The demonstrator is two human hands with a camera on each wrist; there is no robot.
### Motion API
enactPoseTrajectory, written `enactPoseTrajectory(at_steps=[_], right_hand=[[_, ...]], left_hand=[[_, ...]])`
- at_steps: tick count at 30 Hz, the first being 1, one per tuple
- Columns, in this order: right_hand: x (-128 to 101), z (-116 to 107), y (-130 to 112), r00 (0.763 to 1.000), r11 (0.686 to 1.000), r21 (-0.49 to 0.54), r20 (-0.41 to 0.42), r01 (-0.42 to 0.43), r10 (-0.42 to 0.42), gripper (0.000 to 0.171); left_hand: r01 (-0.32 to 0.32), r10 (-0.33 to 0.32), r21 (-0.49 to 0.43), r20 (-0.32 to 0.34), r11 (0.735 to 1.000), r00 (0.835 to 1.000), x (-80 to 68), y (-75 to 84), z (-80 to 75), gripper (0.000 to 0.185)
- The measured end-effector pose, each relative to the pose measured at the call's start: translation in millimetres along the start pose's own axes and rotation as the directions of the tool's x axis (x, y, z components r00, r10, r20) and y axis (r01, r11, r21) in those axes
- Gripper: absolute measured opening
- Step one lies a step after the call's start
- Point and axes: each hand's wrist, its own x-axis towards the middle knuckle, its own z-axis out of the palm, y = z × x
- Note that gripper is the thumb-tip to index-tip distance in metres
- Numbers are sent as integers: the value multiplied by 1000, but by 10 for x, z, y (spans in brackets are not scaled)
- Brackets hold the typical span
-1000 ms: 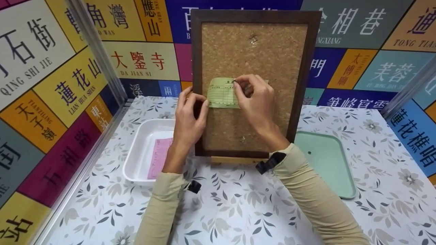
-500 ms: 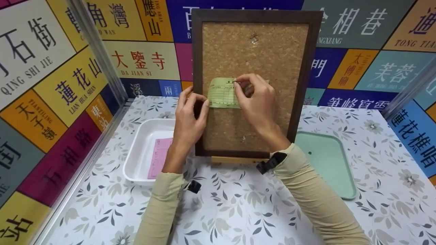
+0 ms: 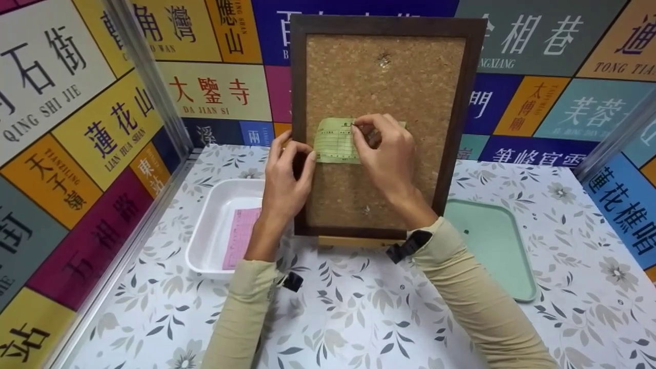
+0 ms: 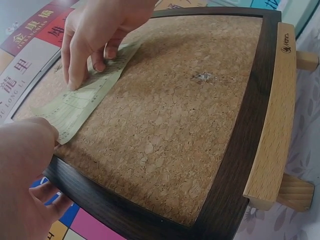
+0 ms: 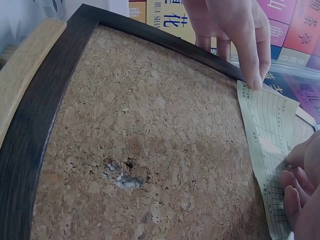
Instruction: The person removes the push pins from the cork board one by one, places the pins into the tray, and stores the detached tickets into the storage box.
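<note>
Paper slip (image 3: 334, 141), thin, light and floppy by its look, lies against the cork board (image 3: 382, 92); left hand (image 3: 287, 177) presses its left edge, right hand (image 3: 382, 148) pinches its top edge.

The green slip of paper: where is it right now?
In the head view the green slip lies flat against the cork board, left of centre, with the left hand at its left edge and the right hand pinching its top.
</note>
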Motion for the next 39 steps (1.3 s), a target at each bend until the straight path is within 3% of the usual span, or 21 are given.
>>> enactPoseTrajectory(at_steps=[21, 32, 39], right_hand=[[-70, -96, 70, 1000, 993, 118, 17, -10, 8, 7], [-182, -385, 170, 990, 978, 153, 18, -141, 140, 7], [-261, -521, 167, 981, 955, 228, 21, -191, 192, 7]], left_hand=[[26, -26, -8, -40, 1000, 999, -18, 34, -15, 18], [27, -28, -16, -52, 1000, 998, 18, 59, -37, 17], [44, -44, -10, -54, 999, 998, 6, 39, -47, 15]])
